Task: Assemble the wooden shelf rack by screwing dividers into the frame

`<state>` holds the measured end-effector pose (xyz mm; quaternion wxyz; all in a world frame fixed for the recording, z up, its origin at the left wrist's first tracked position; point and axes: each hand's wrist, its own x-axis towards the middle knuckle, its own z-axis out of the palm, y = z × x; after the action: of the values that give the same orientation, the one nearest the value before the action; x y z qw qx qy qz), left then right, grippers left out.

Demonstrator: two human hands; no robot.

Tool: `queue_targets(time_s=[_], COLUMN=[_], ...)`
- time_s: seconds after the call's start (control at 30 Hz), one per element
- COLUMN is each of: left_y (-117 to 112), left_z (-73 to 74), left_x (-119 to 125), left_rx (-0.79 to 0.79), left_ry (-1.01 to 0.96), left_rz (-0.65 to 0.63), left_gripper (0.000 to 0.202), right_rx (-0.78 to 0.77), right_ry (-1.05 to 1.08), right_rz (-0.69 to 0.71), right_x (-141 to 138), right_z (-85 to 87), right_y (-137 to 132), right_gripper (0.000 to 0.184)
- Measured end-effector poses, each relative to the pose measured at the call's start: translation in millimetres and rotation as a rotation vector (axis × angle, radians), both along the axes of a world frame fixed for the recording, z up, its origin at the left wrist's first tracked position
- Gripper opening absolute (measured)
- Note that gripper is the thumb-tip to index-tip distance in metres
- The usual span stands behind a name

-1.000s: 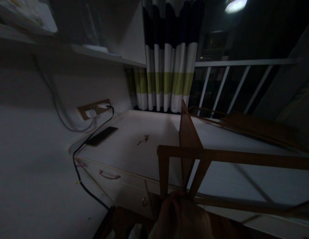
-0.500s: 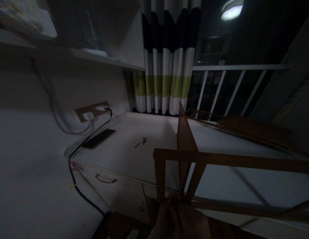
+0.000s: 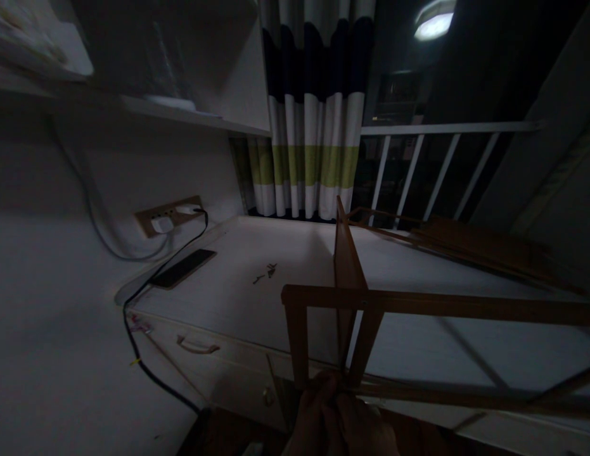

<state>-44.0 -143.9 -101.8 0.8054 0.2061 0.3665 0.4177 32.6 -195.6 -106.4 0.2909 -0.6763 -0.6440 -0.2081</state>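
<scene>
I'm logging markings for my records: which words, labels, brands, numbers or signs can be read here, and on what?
No text can be read anywhere in this picture.
Wooden frame: no lettering can be made out in the dim light.
Phone: dark screen, no text visible.
Socket strip: any marking is too small to read.
Pale item on the upper-left shelf: too blurred to tell if it is printed.

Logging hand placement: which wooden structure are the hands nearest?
The near frame with the upright panel; left hand and right hand are at its lower edge. The other structure lies farther off, near the white railing.
</scene>
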Motion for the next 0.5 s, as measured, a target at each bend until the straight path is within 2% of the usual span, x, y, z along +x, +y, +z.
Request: queue_targets(time_s=[0.27, 0.4, 0.5], left_y=[-0.1, 0.0, -1.5], left_z=[0.7, 3.6, 4.2], left_x=[-1.7, -2.4, -0.7], left_rx=[0.043, 0.077, 0.095], left_ry=[0.021, 0.017, -0.01], left_rz=[-0.011, -0.044, -0.064], left_gripper=[0.025, 0.024, 0.023], right_rx=[-0.057, -0.074, -0.086], right_ry=[0.074, 0.113, 0.144], right_rz=[-0.011, -0.027, 0.019], right_x=[-4.1, -5.0, -3.2], right_z=[2.4, -2.1, -6.8], right_y=[-1.2, 0.0, 1.2], right_gripper=[0.046, 0.048, 0.048])
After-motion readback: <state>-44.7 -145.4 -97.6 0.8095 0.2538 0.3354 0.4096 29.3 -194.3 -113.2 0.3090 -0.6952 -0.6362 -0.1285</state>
